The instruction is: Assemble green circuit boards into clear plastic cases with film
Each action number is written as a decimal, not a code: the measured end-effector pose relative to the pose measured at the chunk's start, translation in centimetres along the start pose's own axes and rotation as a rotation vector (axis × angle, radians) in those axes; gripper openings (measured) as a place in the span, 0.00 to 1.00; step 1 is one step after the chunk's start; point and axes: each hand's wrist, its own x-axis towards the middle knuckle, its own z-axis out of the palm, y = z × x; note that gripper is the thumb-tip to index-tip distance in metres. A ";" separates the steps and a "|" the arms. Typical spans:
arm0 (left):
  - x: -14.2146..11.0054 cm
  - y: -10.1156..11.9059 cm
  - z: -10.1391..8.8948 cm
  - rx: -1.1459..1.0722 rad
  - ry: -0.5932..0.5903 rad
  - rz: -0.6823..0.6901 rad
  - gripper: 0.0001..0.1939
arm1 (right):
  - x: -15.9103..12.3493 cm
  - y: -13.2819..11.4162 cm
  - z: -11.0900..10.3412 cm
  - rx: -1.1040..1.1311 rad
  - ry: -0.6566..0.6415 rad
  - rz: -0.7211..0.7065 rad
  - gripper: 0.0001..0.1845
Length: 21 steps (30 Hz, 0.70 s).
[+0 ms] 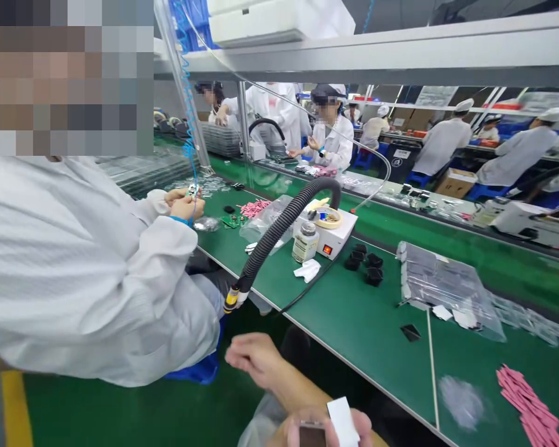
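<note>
At the bottom edge my left hand (pixel 328 431) grips a small dark rectangular piece (pixel 312 436) with a white strip (pixel 342 422) standing up from it. Its fingers hide part of the piece, and the frame cuts off the lower part. Above and to the left, my right hand (pixel 254 357) hangs in a loose fist over the floor, with nothing visible in it. A crumpled clear plastic bag (pixel 261 422) lies just left of my left hand. The near edge of the green workbench (pixel 354 372) runs close beyond both hands.
A co-worker in a white smock (pixel 84 267) sits at the left, handling a small circuit board. On the bench lie a black corrugated hose (pixel 279 236), a white heater box (pixel 328 233), black square pieces (pixel 366 264), a clear parts bag (pixel 447 285) and pink strips (pixel 526 403).
</note>
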 end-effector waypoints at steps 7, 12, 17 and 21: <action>0.0 1.1 0.9 0.008 -0.115 -0.098 0.13 | 4.1 -0.6 3.0 -0.111 0.013 -0.036 0.09; -1.2 1.4 3.1 -0.066 -0.153 -0.075 0.12 | 1.4 -0.7 0.2 -0.411 0.126 -0.122 0.06; -1.9 1.3 4.9 -0.222 -0.159 0.075 0.19 | -7.6 -1.9 -7.2 -0.525 0.244 -0.126 0.08; -0.7 1.1 5.4 -0.230 -0.135 0.039 0.19 | -16.5 -5.0 -12.8 -0.568 0.358 -0.145 0.12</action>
